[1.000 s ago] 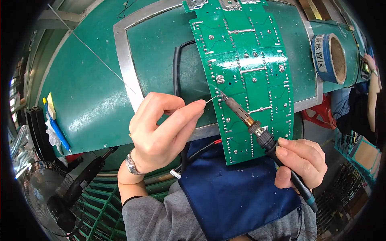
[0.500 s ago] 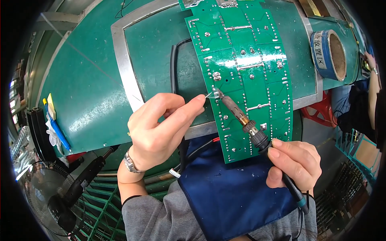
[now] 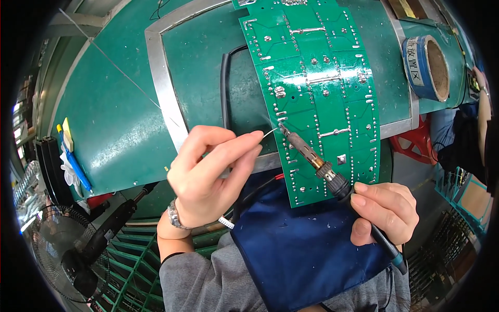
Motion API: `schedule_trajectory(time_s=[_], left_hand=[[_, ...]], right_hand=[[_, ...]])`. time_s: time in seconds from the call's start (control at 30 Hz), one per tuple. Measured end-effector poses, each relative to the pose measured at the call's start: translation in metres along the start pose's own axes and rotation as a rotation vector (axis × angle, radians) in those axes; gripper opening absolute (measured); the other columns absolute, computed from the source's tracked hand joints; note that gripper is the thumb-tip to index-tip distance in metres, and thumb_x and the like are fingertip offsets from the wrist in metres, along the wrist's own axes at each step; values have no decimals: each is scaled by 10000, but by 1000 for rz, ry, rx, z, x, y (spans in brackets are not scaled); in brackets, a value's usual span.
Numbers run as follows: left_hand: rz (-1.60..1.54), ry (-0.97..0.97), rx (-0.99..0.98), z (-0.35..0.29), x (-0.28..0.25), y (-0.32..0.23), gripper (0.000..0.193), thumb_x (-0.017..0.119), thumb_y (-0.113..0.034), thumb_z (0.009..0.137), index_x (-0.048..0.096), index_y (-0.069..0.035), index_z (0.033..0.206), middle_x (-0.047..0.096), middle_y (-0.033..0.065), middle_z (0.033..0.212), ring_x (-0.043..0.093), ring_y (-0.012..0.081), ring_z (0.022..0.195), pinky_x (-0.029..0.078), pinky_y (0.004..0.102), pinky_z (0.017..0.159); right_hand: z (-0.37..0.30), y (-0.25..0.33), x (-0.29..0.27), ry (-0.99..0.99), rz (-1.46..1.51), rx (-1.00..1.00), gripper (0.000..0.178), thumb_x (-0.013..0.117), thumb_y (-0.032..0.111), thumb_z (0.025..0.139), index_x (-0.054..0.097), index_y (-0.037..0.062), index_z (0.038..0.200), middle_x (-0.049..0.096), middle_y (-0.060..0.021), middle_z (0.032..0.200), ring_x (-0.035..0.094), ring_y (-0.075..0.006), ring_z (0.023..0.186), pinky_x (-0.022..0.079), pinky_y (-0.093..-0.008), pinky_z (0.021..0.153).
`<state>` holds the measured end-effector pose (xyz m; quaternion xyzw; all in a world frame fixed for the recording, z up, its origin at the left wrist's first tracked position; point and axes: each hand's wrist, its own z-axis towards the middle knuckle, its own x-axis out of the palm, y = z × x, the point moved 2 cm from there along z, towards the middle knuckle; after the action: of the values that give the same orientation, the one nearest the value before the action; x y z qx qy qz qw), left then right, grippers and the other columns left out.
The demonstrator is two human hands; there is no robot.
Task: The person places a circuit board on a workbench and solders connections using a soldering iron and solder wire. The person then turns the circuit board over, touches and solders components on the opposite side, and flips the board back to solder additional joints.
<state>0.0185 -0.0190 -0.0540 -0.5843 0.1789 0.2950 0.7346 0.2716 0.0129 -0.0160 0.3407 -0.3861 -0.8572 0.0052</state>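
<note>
While a right hand (image 3: 387, 213) steadies a soldering iron (image 3: 332, 179), a left hand (image 3: 215, 174) pinches wire (image 3: 270, 131)

Nearest: apron (image 3: 312, 249), smooth dark blue cloth, over a grey top (image 3: 192, 281); lower parts cut off by the frame.

Left hand: thumb and forefinger pressed together on the wire, which is thin and silvery and passes out of sight in the grip. Metal-link watch (image 3: 175, 214) at the wrist.

Right hand: fingers and thumb closed around the dark handle, palm mostly hidden. Barrel metal, slotted; whether the tip touches is hard to make out.

Circuit board (image 3: 327, 106): beneath the iron's tip, overhanging the near table edge; far end cut off. Flat, glossy green, studded with silver joints, glare across its middle.

Table (image 3: 114, 130): scuffed green surface with metal strips, partly covered by the board. Black cable (image 3: 225, 88), bent, one end lost beneath the board.

Right, farther: roll (image 3: 416, 78), blue wall, hollow brown core. Co-worker's arm (image 3: 483, 96), partly lost in the dark rim.
</note>
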Motion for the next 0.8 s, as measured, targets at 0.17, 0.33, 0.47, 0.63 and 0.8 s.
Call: schedule_trajectory(time_s=[0.17,0.33,0.47,0.63,0.8], left_hand=[[53,9,139,-3,9,6,313,798,54,685,742,-53,974,578,60,812,558,135,581,449,256,508],[90,15,170,-2,9,2,324,797,55,685,742,-54,985,570,59,808,553,141,593,452,261,516],[84,5,143,-2,3,1,337,794,60,685,744,-56,997,567,55,809,557,148,623,459,265,533],[69,17,105,-9,3,-4,314,800,59,669,745,-53,958,578,56,804,576,167,658,467,274,553],[97,25,181,-13,3,-6,302,802,55,634,739,-48,911,583,58,777,593,197,677,473,299,565]], right_hand=[[-1,5,3,22,-16,-4,197,744,72,784,711,-32,948,698,-172,866,704,-220,630,594,-279,537],[-4,7,5,46,-47,-38,181,744,80,799,711,-39,931,696,-165,865,703,-220,630,592,-277,530],[-7,5,-3,-36,-36,-42,158,712,85,803,713,-28,914,689,-158,857,692,-207,603,580,-267,505],[-15,4,-8,-44,-32,-27,163,715,110,810,712,-23,904,686,-153,837,675,-188,568,551,-243,467],[-21,5,-6,-42,26,-46,168,724,112,808,712,-26,903,689,-155,847,681,-194,578,575,-260,491]])
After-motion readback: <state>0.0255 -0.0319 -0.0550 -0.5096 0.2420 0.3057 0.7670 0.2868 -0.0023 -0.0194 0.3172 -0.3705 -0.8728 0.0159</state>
